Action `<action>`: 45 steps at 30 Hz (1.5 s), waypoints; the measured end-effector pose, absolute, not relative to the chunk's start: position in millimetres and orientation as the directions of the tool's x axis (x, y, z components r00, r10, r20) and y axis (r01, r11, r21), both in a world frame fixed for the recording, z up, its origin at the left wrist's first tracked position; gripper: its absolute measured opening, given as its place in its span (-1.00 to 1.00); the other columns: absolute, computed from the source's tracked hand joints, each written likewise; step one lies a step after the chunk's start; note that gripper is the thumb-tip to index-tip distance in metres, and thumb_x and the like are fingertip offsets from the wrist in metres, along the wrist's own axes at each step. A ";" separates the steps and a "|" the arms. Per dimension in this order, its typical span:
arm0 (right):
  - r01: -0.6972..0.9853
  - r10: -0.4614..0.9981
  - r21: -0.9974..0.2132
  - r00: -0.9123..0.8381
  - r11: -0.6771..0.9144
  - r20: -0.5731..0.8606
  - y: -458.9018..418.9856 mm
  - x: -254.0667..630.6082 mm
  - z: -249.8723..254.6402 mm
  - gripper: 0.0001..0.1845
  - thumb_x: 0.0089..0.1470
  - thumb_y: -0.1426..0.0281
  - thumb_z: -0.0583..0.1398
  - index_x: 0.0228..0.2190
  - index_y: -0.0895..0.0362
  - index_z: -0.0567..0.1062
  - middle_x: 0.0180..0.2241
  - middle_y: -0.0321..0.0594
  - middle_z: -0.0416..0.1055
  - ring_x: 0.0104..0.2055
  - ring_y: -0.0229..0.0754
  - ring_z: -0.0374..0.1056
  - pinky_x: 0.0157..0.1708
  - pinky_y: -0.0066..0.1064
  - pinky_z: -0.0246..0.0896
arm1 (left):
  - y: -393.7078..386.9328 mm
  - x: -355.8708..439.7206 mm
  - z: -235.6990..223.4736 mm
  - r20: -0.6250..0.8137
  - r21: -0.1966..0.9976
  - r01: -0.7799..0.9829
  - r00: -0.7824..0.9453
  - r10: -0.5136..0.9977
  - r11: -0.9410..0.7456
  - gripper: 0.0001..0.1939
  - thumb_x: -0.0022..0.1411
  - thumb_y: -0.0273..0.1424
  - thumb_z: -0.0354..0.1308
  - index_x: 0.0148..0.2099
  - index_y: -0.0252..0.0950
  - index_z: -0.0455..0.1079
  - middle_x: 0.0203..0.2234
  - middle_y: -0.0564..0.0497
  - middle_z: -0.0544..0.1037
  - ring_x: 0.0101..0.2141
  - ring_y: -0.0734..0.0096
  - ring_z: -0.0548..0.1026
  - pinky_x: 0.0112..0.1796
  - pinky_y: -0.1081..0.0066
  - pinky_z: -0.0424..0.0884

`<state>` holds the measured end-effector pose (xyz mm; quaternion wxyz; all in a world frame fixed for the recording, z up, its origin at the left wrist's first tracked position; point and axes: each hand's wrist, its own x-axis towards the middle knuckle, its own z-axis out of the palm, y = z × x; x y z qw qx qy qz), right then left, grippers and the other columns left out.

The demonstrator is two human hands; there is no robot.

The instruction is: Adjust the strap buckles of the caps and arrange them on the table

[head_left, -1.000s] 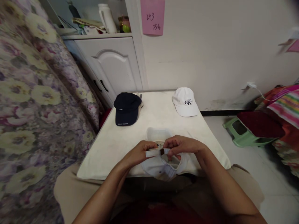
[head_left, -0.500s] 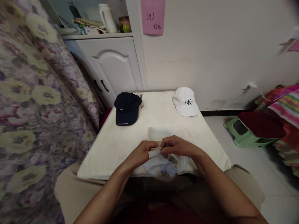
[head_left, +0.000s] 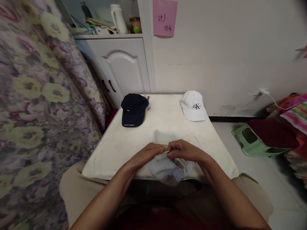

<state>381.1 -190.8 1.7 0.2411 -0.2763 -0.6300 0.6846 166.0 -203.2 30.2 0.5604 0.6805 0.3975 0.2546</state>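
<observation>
A pale, whitish-blue baseball cap (head_left: 166, 171) lies at the table's near edge, its brim pointing away from me. My right hand (head_left: 184, 150) pinches the strap at the back of this cap between thumb and fingers. Against the same strap, on the other side, my left hand (head_left: 148, 155) is closed, its fingertips partly hidden behind the strap. The two hands nearly meet above the cap's back opening. Farther off stand a dark navy cap (head_left: 134, 109) at the left and a white cap (head_left: 193, 106) with black CK letters at the right.
The caps rest on a cream-covered table (head_left: 115, 156). Behind it are a white cabinet (head_left: 124, 67) and a wall with a pink note (head_left: 164, 17). A floral curtain (head_left: 35, 115) hangs at the left. A green stool (head_left: 254, 140) stands on the floor at the right.
My left hand's fingers have moved further over the strap, which shows less of its end now. The view has shifted slightly to the left. The other two caps stay in place.
</observation>
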 end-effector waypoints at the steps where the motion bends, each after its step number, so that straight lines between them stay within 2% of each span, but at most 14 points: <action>1: 0.011 0.673 -0.995 -0.736 -0.102 -0.077 -190.3 381.4 1.3 -0.76 0.05 0.26 0.32 -0.44 0.17 0.45 -0.52 -0.34 0.43 -0.46 -0.31 0.29 -0.43 -0.48 0.13 | -202.7 165.4 29.2 -0.121 0.966 0.257 0.546 0.829 -0.028 -0.58 0.33 -0.22 0.00 -0.50 -0.29 0.44 -0.61 0.08 0.38 -0.53 0.45 0.25 -0.46 0.42 0.18; 4: 0.027 0.652 -0.990 -0.750 -0.140 -0.113 -187.8 383.9 1.0 -0.75 0.06 0.24 0.31 -0.42 0.17 0.44 -0.54 -0.36 0.43 -0.56 -0.38 0.20 -0.56 -0.53 0.02 | -201.4 163.1 28.4 -0.179 0.968 0.249 0.570 0.802 0.040 -0.50 0.38 -0.15 -0.10 -0.46 -0.32 0.43 -0.62 0.11 0.31 -0.55 0.49 0.17 -0.46 0.42 0.13; 7: 0.051 0.630 -0.982 -0.761 -0.180 -0.155 -184.4 387.8 1.0 -0.73 0.07 0.21 0.30 -0.40 0.17 0.44 -0.57 -0.38 0.43 -0.67 -0.45 0.02 -0.69 -0.55 -0.17 | -201.2 160.4 29.6 -0.166 0.972 0.233 0.609 0.776 0.025 -0.60 0.30 -0.14 0.06 -0.42 -0.34 0.42 -0.59 0.13 0.32 -0.52 0.50 0.20 -0.45 0.44 0.12; 9: 0.055 0.617 -0.980 -0.769 -0.191 -0.163 -182.4 389.9 0.8 -0.71 0.07 0.20 0.30 -0.38 0.18 0.45 -0.56 -0.37 0.44 -0.70 -0.46 -0.02 -0.72 -0.55 -0.22 | -201.2 159.1 30.0 -0.181 0.971 0.236 0.630 0.756 0.036 -0.68 0.22 -0.17 0.17 -0.39 -0.34 0.42 -0.55 0.13 0.34 -0.49 0.51 0.23 -0.43 0.47 0.13; 14: 0.053 0.635 -0.989 -0.761 -0.139 -0.130 -182.8 391.0 4.1 -0.68 0.08 0.16 0.30 -0.35 0.20 0.49 -0.48 -0.30 0.49 -0.64 -0.44 0.11 -0.67 -0.58 -0.04 | -198.8 159.2 35.8 -0.191 0.948 0.319 0.624 0.758 -0.024 -0.70 0.23 -0.19 0.17 -0.35 -0.35 0.43 -0.52 0.11 0.37 -0.48 0.51 0.26 -0.45 0.50 0.14; 19: 0.007 0.671 -0.992 -0.736 -0.125 -0.089 -189.9 390.8 11.4 -0.70 0.06 0.19 0.33 -0.37 0.18 0.47 -0.52 -0.30 0.48 -0.56 -0.37 0.28 -0.56 -0.56 0.12 | -192.6 161.4 59.1 -0.168 0.912 0.381 0.684 0.710 -0.152 -0.80 0.24 -0.28 0.15 -0.30 -0.33 0.45 -0.49 0.10 0.42 -0.47 0.49 0.28 -0.45 0.51 0.16; 23: -0.012 0.691 -0.990 -0.717 -0.144 -0.092 -188.8 391.4 6.7 -0.70 0.06 0.20 0.33 -0.38 0.18 0.45 -0.52 -0.29 0.48 -0.53 -0.35 0.30 -0.52 -0.54 0.16 | -190.3 163.4 64.0 -0.123 0.889 0.403 0.668 0.734 -0.218 -0.81 0.24 -0.30 0.14 -0.25 -0.32 0.46 -0.42 0.07 0.48 -0.39 0.43 0.36 -0.37 0.48 0.24; 27: -0.033 0.668 -0.981 -0.737 -0.190 -0.105 -184.1 388.2 -2.9 -0.67 0.01 0.18 0.36 -0.38 0.19 0.46 -0.49 -0.33 0.41 -0.48 -0.34 0.30 -0.43 -0.48 0.23 | -193.3 166.8 51.5 -0.075 0.902 0.374 0.626 0.776 -0.214 -0.79 0.28 -0.26 0.11 -0.18 -0.30 0.43 -0.35 0.05 0.48 -0.33 0.39 0.38 -0.33 0.46 0.28; 31: -0.053 0.680 -0.986 -0.730 -0.159 -0.071 -183.3 386.1 -4.4 -0.66 0.01 0.17 0.36 -0.42 0.17 0.44 -0.48 -0.37 0.32 -0.46 -0.34 0.25 -0.43 -0.48 0.19 | -196.8 166.1 46.4 -0.051 0.934 0.305 0.631 0.774 -0.187 -0.79 0.32 -0.24 0.08 -0.16 -0.28 0.39 -0.32 0.05 0.47 -0.30 0.38 0.38 -0.29 0.43 0.30; 35: -0.021 0.694 -0.988 -0.714 -0.155 -0.094 -184.1 388.1 -1.1 -0.65 0.01 0.16 0.35 -0.47 0.16 0.42 -0.53 -0.38 0.30 -0.47 -0.33 0.24 -0.45 -0.48 0.12 | -200.6 159.2 50.2 -0.057 0.930 0.318 0.620 0.783 -0.184 -0.79 0.34 -0.24 0.08 -0.13 -0.26 0.39 -0.28 0.03 0.48 -0.26 0.35 0.41 -0.25 0.41 0.31; 40: -0.061 0.689 -0.992 -0.724 -0.108 -0.030 -186.7 386.4 4.3 -0.70 0.03 0.19 0.35 -0.39 0.17 0.47 -0.45 -0.34 0.36 -0.41 -0.31 0.25 -0.37 -0.45 0.15 | -206.4 156.2 51.3 -0.045 0.937 0.296 0.628 0.777 -0.185 -0.78 0.35 -0.27 0.07 -0.02 -0.22 0.39 -0.16 0.01 0.50 -0.12 0.29 0.42 -0.10 0.35 0.32; 45: -0.117 0.689 -0.982 -0.724 -0.151 -0.019 -188.1 382.1 2.2 -0.71 0.05 0.21 0.34 -0.40 0.18 0.47 -0.47 -0.37 0.32 -0.44 -0.34 0.23 -0.39 -0.46 0.15 | -205.2 156.4 46.4 -0.035 0.964 0.229 0.619 0.784 -0.137 -0.77 0.36 -0.29 0.06 0.01 -0.22 0.37 -0.14 0.00 0.49 -0.10 0.29 0.41 -0.09 0.34 0.31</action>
